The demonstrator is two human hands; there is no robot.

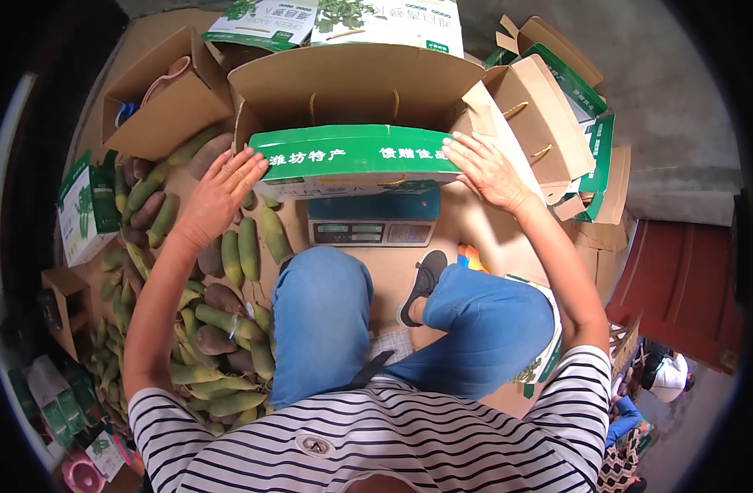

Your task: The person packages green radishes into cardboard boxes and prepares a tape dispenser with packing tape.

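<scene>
A carton with a green front flap (352,152) printed in white characters rests on a blue-topped weighing scale (372,233). Its tall brown flap (352,82), with yellow cord handles, stands raised behind. At the carton's left corner, my left hand (224,193) lies with fingers stretched out on the green flap's edge. My right hand (491,174) touches the right corner in a similar way, its fingers extended and lying on the cardboard. Between the hands, the carton's inside is mostly hidden from view.
Long green radishes (229,403) and some darker ones are heaped to the left. An open brown box (167,103) stands at the back left. More open cartons (549,123) lean at the right, near a red door (676,292). Other people (664,374) show at lower right.
</scene>
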